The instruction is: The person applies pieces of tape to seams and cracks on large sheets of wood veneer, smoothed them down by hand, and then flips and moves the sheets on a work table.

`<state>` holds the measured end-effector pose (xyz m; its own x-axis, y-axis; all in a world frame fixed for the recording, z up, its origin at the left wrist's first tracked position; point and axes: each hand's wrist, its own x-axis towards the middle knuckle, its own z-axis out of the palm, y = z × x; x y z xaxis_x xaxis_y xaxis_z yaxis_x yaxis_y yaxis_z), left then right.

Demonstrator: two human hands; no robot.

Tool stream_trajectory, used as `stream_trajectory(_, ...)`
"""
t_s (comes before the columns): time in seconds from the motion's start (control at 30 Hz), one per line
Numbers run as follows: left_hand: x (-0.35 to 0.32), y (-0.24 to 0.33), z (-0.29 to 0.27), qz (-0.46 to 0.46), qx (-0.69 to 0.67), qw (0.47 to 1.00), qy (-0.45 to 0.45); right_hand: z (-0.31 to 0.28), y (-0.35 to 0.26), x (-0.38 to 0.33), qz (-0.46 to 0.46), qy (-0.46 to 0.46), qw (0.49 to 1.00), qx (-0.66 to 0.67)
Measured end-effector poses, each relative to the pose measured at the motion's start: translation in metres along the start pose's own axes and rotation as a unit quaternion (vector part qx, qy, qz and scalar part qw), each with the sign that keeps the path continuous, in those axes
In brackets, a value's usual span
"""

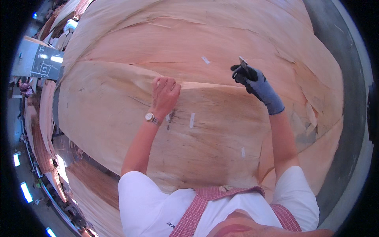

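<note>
My bare left hand (164, 94), with a watch (149, 116) on its wrist, is closed at the raised edge of a thin wood veneer sheet (221, 130). The fingertips are curled under, so their hold on the edge is partly hidden. Above the same edge, farther right, my right hand (256, 83) wears a grey glove with black fingers. It is closed around a small flat tool with a metal blade (243, 62), which points up and away. Beyond the edge lies another, pinker veneer sheet (189, 43).
White tape strips (192, 120) stick to the sheets. Torn veneer pieces (310, 110) lie at the right, beside a grey table border (335, 39). Stacked veneer (90, 177) stands at the lower left. A grey panel (46, 63) and more stacks are at the far left.
</note>
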<state>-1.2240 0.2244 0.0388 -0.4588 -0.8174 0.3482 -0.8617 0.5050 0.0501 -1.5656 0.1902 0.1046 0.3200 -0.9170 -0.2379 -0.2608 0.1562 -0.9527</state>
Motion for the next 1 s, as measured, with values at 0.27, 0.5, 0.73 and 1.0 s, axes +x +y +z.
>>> stream_trajectory(0.27, -0.001, 0.002, 0.002, -0.057, -0.057, 0.997, -0.021, 0.078, 0.004, 0.11, -0.03, -0.071, 0.997, -0.008)
stream_trajectory(0.5, 0.001, -0.003, 0.035, -0.108, -0.094, 0.989, 0.028, 0.153, 0.007, 0.199, -0.166, -0.12, 0.931, -0.302)
stream_trajectory(0.73, -0.006, -0.006, 0.037, -0.122, -0.106, 0.987, 0.014, 0.168, 0.004, 0.223, -0.159, -0.114, 0.865, -0.462)
stream_trajectory(1.0, -0.009, -0.007, 0.039, -0.113, -0.109, 0.987, 0.018, 0.11, -0.002, 0.121, -0.153, 0.119, 0.808, -0.556)
